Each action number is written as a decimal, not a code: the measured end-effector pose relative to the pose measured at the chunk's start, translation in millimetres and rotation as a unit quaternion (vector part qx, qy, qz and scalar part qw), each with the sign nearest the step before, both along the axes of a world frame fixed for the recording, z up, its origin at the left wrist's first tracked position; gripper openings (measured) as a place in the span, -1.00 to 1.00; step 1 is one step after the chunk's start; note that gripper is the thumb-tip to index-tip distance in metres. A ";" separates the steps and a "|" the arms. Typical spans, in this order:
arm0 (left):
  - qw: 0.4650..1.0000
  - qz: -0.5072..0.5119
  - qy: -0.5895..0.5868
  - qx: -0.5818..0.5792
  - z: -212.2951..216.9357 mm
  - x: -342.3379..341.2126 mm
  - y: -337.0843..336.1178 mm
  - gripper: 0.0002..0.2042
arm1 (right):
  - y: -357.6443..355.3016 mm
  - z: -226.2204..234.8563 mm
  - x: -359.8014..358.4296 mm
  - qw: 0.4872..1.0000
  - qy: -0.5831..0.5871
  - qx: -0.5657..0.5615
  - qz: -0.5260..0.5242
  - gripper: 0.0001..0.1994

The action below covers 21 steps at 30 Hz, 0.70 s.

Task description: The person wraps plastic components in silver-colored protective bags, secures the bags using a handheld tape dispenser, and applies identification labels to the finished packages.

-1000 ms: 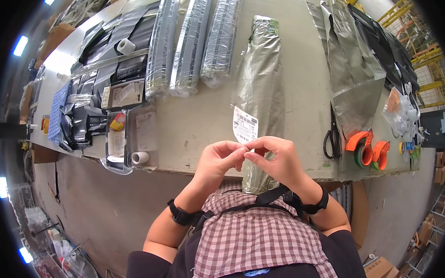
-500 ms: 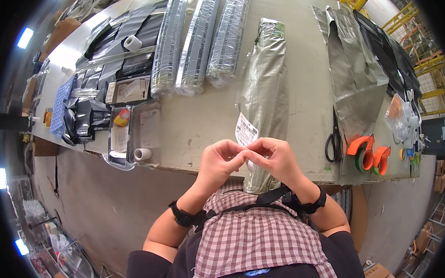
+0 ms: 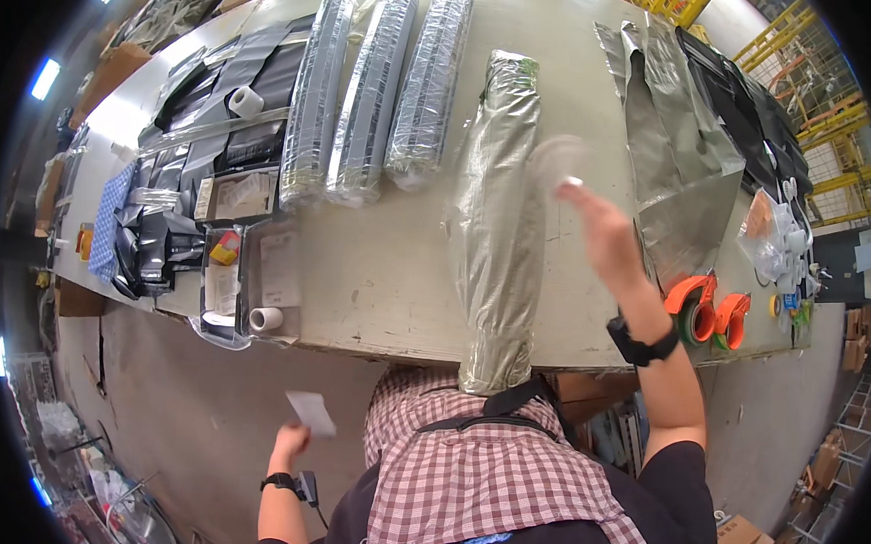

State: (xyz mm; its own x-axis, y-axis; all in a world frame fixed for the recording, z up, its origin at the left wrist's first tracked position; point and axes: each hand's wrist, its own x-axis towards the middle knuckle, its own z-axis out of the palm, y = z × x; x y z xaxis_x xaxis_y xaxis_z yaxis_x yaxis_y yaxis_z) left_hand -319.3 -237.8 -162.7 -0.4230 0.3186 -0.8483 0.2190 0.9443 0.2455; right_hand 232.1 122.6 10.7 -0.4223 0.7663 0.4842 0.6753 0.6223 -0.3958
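A long package [image 3: 501, 207] in silvery-green wrap lies lengthwise on the table, its near end overhanging the edge against my apron. My left hand [image 3: 293, 439] is down beside my body, off the table, with its fingers closed on a small white slip of paper [image 3: 313, 413]. Over the table, just right of the package, my right hand [image 3: 607, 236] is raised with bent fingers and smeared by motion. At its fingertips is a pale, blurred thing [image 3: 560, 161] whose kind I cannot make out.
Three clear-wrapped rolls [image 3: 370, 104] lie left of the package. Farther left are black bags [image 3: 260, 70] and plastic bins [image 3: 278, 265] with papers and a white roll. Orange tape dispensers [image 3: 691, 307] stand by the right front edge, near a grey-green sheet [image 3: 683, 176].
My hands have parted from over the package: the left dropped down left with a slip, the right went up and right. The printed label at my fingers no longer shows over the package.
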 end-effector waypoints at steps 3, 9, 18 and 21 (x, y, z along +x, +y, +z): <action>0.868 -0.358 0.217 -0.267 -6.0 -49.6 -78.6 -0.66 | -13.3 -34.4 -10.7 0.956 -0.256 -0.140 -0.003 -0.53; 0.813 -0.457 0.358 0.056 99.1 38.9 120.6 -0.84 | -2.8 -15.8 -70.3 0.958 -0.255 -0.128 0.011 -0.56; 0.678 -0.510 -0.030 0.528 126.9 275.2 311.3 -0.39 | -42.2 -115.4 -58.3 0.943 0.200 -0.252 -0.081 -0.15; 0.777 -0.464 -0.114 0.410 89.0 291.5 303.9 -0.03 | -125.1 -100.4 -47.1 0.879 0.237 -0.410 -0.051 0.08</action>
